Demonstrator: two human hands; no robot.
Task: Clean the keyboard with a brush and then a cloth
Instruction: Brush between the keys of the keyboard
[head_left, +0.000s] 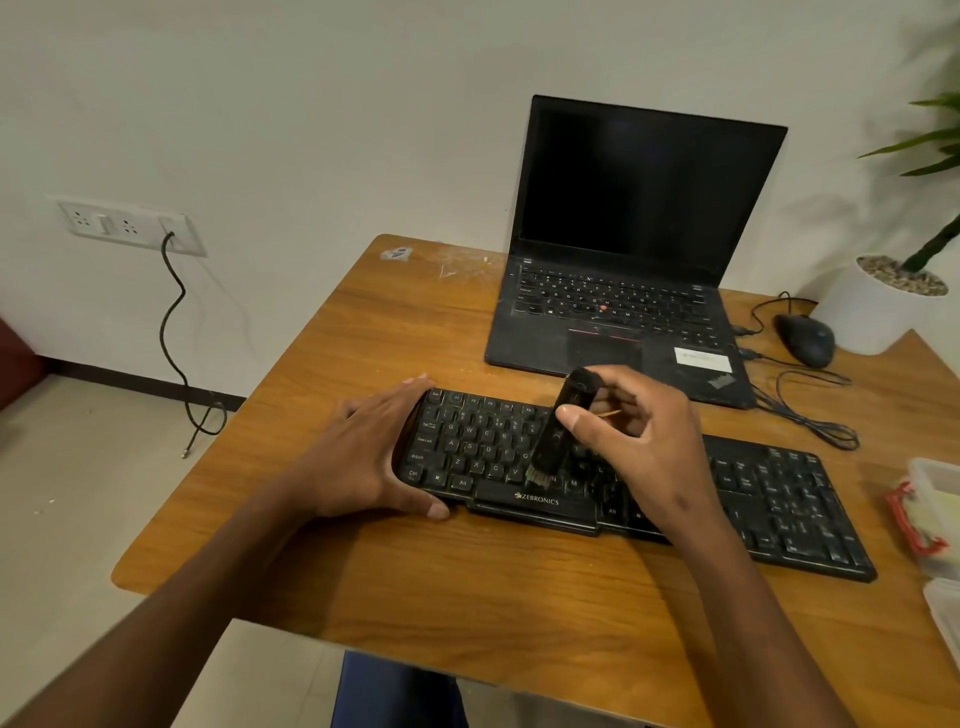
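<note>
Right grip (631, 431) around tilted brush (558, 431)

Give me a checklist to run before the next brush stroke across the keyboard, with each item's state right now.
1. Keyboard braced: left hand lies open against its left end. Ok.
2. Grip on brush: right hand holds the black handle, thumb across it. Ok.
3. Bristles on the keys: they meet the bottom letter row near the space bar. Ok.
4. Right half of keyboard free to sweep: nothing lies on those keys. Ok.
5. Mouse cable off the keyboard: it coils just behind the back edge. Cannot tell if it touches.
6. Cloth ready for the next stage: none plainly visible. Cannot tell.
</note>
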